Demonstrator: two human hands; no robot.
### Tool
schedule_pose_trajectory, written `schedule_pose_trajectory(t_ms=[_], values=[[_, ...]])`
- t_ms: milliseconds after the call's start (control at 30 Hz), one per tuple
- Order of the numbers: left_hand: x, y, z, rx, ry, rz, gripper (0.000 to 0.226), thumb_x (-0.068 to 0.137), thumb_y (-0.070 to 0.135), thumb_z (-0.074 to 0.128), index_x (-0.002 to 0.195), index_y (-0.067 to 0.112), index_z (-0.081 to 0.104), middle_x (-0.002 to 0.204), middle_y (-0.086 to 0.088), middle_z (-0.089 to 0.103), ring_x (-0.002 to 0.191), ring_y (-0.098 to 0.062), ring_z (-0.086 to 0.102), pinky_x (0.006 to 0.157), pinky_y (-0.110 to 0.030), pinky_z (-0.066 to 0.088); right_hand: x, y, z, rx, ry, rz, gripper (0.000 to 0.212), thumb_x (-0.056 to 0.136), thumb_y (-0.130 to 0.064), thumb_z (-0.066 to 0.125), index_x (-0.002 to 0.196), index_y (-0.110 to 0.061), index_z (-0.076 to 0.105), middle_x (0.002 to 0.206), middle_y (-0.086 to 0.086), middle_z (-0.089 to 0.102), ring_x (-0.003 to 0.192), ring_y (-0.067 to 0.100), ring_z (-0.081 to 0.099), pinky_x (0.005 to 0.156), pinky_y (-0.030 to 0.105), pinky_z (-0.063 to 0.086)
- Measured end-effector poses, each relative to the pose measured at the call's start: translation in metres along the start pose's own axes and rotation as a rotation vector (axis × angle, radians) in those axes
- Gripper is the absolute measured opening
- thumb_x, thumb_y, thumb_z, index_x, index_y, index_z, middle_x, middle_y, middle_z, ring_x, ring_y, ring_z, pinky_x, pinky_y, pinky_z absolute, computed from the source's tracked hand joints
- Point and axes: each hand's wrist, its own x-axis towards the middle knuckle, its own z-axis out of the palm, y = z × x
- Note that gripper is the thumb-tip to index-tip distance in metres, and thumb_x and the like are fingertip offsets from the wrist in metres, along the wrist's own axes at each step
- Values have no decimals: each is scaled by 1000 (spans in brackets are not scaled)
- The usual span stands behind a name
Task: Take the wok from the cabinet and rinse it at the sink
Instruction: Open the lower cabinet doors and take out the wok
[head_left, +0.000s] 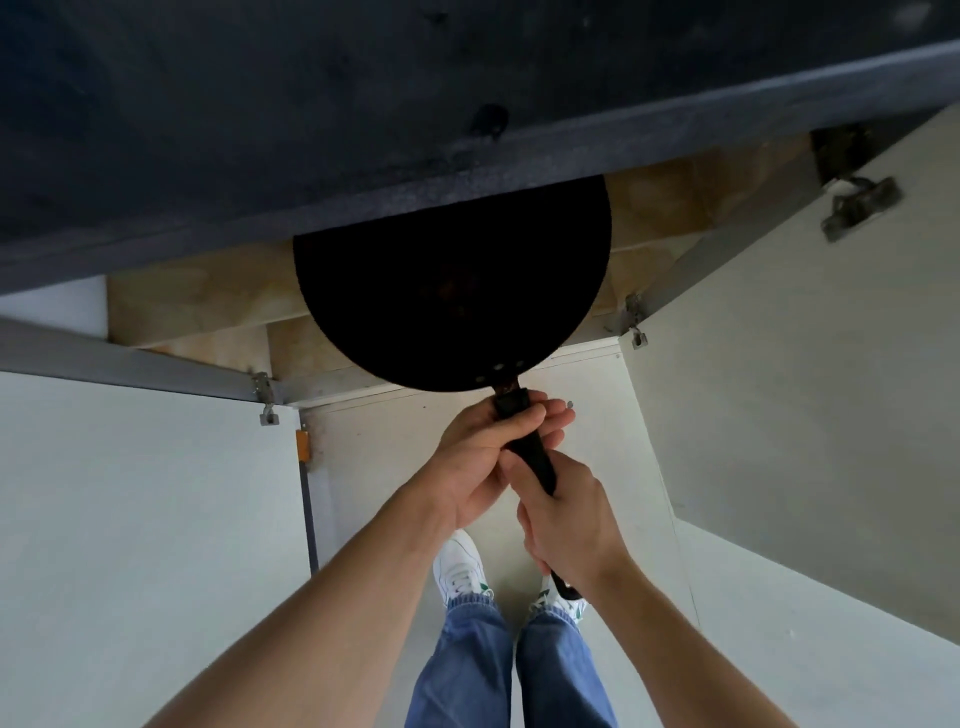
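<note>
Head view

The wok (452, 291), black and round, is located in the mouth of the open cabinet (208, 296), directly below the dark worktop (363, 130). Its far rim is hidden by the worktop edge; its near rim projects past the cabinet front. Whether it rests on the shelf cannot be told. The handle (524, 447) is pointed toward the person.

The left grip (483, 457) is clenched round the handle just beside the wok rim, thumb on top, fingers curled underneath. The right grip (566, 525) is clenched round the handle further back, touching the left grip; the handle end is seen beneath the right wrist.

The left door (130, 519) and the right door (805, 389) are swung open, and a hinge (862, 205) is fitted to the right door. White shoes (462, 566) and blue jeans (467, 665) are seen below the grips
</note>
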Motion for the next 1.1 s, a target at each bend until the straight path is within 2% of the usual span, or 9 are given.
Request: schedule_pose_trajectory(t_ms=[133,267,367,433,500,600,800,967,1100], values=[[-43,-25,6,-21,26,-74,20,90,-4,59,110,-4,62,104,-16,74,102,-27,72,88,-30,58,-53,4,1,-65,17,71,40,97,-39,52,68,-12,52,45,5,54,32,19,46,41,29,39],[-94,-47,14,-28,57,-138,19,91,-5,58,110,-4,60,102,-16,74,98,-25,73,83,-25,59,-114,2,3,25,24,150,39,99,-34,52,68,-9,53,45,9,53,30,20,44,37,28,37],[-134,-58,18,42,60,-164,19,93,-2,58,112,-1,61,102,-13,75,95,-20,74,81,-23,58,-159,4,9,-17,38,183,40,98,-39,51,67,-12,55,46,6,57,32,19,48,44,32,39],[-160,-66,20,90,43,-172,15,94,0,57,107,2,64,100,-11,75,95,-19,73,83,-24,56,-188,3,14,-35,54,198,39,95,-42,52,67,-14,56,47,5,58,33,17,49,45,33,39],[-185,-73,23,106,38,-181,14,93,1,58,105,3,65,99,-11,75,94,-20,72,84,-25,56,-216,-1,16,33,60,209,37,96,-36,54,69,-12,54,48,5,56,32,18,46,40,29,38],[-223,-86,27,113,31,-197,16,93,1,58,109,1,61,98,-13,73,84,-18,72,78,-24,58,-259,-5,20,61,62,215,37,97,-30,53,67,-10,50,49,9,53,32,21,44,36,26,35],[-297,-117,36,241,2,-219,9,93,6,59,100,6,66,93,-7,74,82,-17,67,82,-30,51,-345,-1,26,100,88,228,37,97,-29,52,65,-11,49,45,0,50,32,16,43,38,26,37],[-345,-139,49,287,-42,-233,14,92,6,61,106,4,64,95,-10,72,84,-17,68,80,-30,56,-403,6,23,132,144,209,39,99,-30,52,78,3,56,52,3,56,38,14,48,44,30,43],[-375,-146,66,312,-108,-210,21,93,4,60,113,1,60,95,-9,73,84,-17,69,78,-30,57,-441,2,16,165,193,171,36,99,-30,52,79,-1,56,52,3,56,38,14,47,44,32,43]])
